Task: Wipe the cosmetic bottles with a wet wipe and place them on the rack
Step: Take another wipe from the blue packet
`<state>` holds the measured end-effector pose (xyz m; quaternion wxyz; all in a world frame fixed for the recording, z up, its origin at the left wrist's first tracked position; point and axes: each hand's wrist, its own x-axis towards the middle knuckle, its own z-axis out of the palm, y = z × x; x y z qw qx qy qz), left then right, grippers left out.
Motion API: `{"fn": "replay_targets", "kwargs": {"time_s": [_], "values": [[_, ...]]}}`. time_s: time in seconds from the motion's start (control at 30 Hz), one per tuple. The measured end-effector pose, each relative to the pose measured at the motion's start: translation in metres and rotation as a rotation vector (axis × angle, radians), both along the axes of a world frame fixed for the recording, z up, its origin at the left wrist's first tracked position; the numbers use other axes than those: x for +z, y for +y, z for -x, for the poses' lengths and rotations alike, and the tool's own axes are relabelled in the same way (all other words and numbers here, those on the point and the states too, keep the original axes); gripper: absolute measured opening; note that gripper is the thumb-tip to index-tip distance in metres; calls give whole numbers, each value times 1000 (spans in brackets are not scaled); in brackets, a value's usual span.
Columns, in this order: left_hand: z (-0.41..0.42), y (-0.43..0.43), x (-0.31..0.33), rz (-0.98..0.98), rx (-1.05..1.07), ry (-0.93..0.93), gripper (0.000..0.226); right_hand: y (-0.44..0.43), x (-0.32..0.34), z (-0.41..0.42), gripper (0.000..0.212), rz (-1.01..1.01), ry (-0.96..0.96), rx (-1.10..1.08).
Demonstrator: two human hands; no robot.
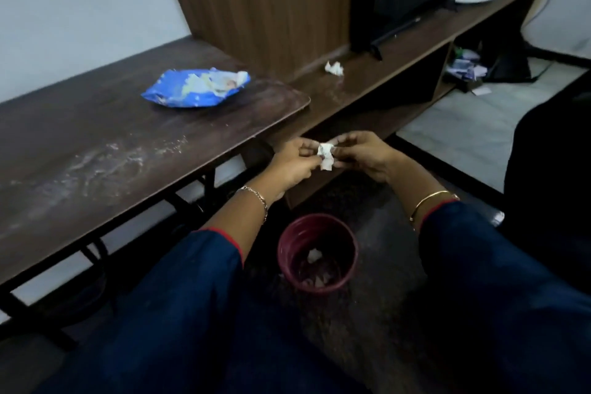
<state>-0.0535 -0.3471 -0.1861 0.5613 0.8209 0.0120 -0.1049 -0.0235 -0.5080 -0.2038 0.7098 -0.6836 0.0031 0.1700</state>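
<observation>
A crumpled wet wipe (326,158) hangs roughly upright between both hands, the left hand (292,166) pinching its left edge and the right hand (364,157) its right, fingers (343,141) clamped on it, neither nearer. A maroon bin (315,217) stands on the floor below. A blue wipe packet (195,88) lies on the dusty bench (96,144), another wad (334,68) on the TV unit (399,54). No bottles or rack show.

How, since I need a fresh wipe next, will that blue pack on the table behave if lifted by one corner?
The blue pack looks floppy: its film is crumpled and lies slumped on the table. Probably light, since it sits nearly flat. Glossy film may slip.
</observation>
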Motion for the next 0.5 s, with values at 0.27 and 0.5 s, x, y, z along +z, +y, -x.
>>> {"fn": "replay_targets", "kwargs": {"time_s": [0.27,0.5], "values": [[-28,34,-88,34,18,295,38,6,-124,1,10,166,359,-223],[-40,59,-101,-38,62,346,39,22,-144,-17,11,375,567,-294]]}}
